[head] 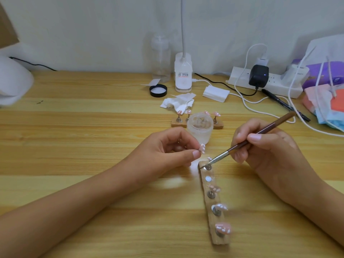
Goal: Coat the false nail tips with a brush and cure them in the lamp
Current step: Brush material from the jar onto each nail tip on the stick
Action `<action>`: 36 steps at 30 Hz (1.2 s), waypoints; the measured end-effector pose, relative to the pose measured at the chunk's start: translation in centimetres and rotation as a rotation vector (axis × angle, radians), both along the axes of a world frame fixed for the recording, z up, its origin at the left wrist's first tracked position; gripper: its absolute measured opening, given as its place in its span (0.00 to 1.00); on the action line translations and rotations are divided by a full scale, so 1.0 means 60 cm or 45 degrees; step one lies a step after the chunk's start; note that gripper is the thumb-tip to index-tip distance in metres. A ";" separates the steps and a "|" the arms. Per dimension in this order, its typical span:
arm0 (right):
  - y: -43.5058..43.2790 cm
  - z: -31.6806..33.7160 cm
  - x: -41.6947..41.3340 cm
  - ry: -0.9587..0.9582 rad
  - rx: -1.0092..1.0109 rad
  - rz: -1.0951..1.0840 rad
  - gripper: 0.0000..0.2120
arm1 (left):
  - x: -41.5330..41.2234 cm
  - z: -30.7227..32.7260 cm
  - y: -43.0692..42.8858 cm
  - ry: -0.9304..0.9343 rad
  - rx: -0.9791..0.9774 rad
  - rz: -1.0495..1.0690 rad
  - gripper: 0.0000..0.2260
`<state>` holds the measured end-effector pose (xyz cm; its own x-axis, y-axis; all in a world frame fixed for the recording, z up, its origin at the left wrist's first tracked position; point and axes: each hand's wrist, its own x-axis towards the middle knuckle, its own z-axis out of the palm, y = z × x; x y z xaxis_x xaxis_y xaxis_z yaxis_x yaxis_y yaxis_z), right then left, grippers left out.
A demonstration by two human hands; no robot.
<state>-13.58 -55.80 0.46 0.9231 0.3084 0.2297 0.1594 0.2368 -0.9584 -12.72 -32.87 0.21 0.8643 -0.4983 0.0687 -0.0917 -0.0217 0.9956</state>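
Where the wooden bench (74, 127) runs out at far left, a white curing lamp (13, 84) sits, partly cut off by the frame edge, with a black cord behind it.

Left forearm enters from near left. Left hand (163, 151): thumb and forefinger pinch 1 pink nail tip (202, 148), held above the bench; the other fingers are curled.

Far centre:
- clear bottle (161, 58)
- black lid (158, 90), lying flat
- white desk lamp base (183, 75)
- crumpled tissue (177, 104)

Nearer, a short wooden holder (178, 124) carries pink tips on pegs. Its middle is hidden by a frosted jar (200, 127) standing in front of it.

Just right of the held tip, a long wooden strip (211, 220) lies on the bench, running near to far. 3 pegs toward its near end each bear a pink tip. Beyond them come 1 bare round disc and then a far peg.

Brush (275, 125) bristles sit at that far peg; contact is too blurred to tell. Right hand (270, 146) grips the brush like a pen, with the handle slanting up toward far right.

Far right:
- white pad block (216, 93)
- power strip (264, 84) with a black adapter (258, 75) and white cables
- black pen (284, 105)
- purple box (325, 73)
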 end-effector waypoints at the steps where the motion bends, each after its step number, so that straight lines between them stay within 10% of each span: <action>1: 0.000 0.002 0.001 0.014 0.041 -0.003 0.08 | 0.000 0.000 0.000 -0.001 -0.003 0.001 0.04; 36: -0.008 -0.002 -0.001 -0.218 -0.178 -0.315 0.08 | 0.000 -0.004 0.001 0.001 0.042 0.017 0.03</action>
<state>-13.62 -56.27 0.35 0.9256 0.1193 0.3593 0.3572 0.0393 -0.9332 -12.70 -32.83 -0.01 0.8708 -0.4888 0.0520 -0.0906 -0.0555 0.9943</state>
